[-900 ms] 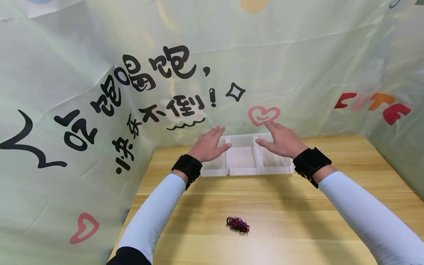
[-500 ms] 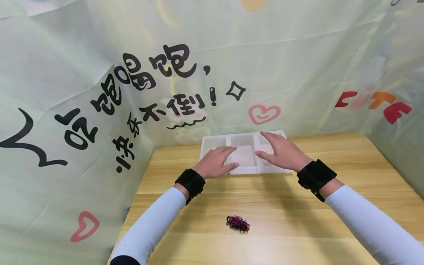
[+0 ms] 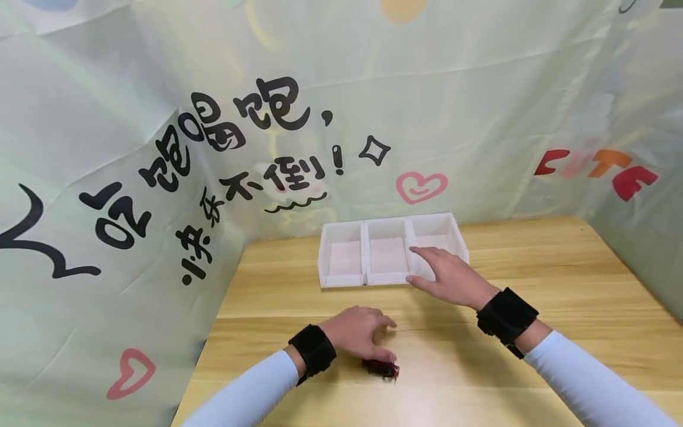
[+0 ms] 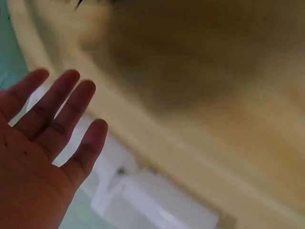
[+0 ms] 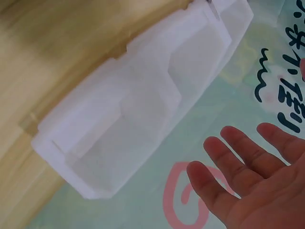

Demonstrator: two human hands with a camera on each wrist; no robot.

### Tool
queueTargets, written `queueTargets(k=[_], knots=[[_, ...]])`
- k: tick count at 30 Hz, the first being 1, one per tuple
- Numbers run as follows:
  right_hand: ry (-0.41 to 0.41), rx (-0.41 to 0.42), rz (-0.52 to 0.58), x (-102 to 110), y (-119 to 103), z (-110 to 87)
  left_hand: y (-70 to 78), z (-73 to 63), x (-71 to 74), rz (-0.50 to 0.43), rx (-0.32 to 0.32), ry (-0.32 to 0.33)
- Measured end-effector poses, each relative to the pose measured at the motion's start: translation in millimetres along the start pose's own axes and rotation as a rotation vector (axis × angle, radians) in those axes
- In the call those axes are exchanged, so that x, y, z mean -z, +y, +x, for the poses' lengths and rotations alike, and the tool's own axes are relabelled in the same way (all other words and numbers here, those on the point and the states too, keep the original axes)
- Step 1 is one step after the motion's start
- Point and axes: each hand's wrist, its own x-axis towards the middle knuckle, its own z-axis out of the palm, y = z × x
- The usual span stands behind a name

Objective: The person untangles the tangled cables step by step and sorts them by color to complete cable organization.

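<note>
A small tangle of thin dark strands, black with red and purple point(image 3: 381, 371), lies on the table toward the front. Over it, in the head view, is my left hand point(image 3: 358, 333), thumb overlapping the tangle's upper part and fingers spread loosely. The left wrist view shows this hand point(image 4: 40, 143) with relaxed fingers and nothing in them. Farther back, my right hand point(image 3: 453, 279) hovers in front of the right compartment of a white three-compartment tray point(image 3: 341, 281), hiding part of it. Its fingers are extended and hold nothing in the right wrist view.
The wooden table point(image 3: 533, 273) meets a printed cloth backdrop point(image 3: 480, 118) with black lettering and pink hearts behind and at both sides. Against the back cloth stands the tray, its left and middle compartments showing bare floors. Each wrist wears a black band point(image 3: 507, 320).
My left hand has come away from the tray, toward me and down to the tangle, now partly covering it. The right hand has drawn slightly back toward me from the tray.
</note>
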Motion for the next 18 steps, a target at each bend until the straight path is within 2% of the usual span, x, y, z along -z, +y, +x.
queueTargets(k=[5, 13, 15, 18], knots=[[-0.013, -0.004, 0.019, -6.8, 1.0, -4.4, 7.8, -5.5, -18.9, 0.040, -0.047, 0.011], [-0.039, 0.007, 0.035, -17.2, 3.0, -8.8, 11.0, -13.0, -35.2, 0.068, -0.043, 0.003], [-0.054, 0.010, 0.052, -20.2, 2.6, -10.2, 10.4, -13.7, -38.2, 0.041, -0.041, 0.008], [-0.079, 0.010, 0.091, -25.6, 0.5, -11.4, 9.1, -15.2, -37.3, -0.069, -0.017, 0.045]])
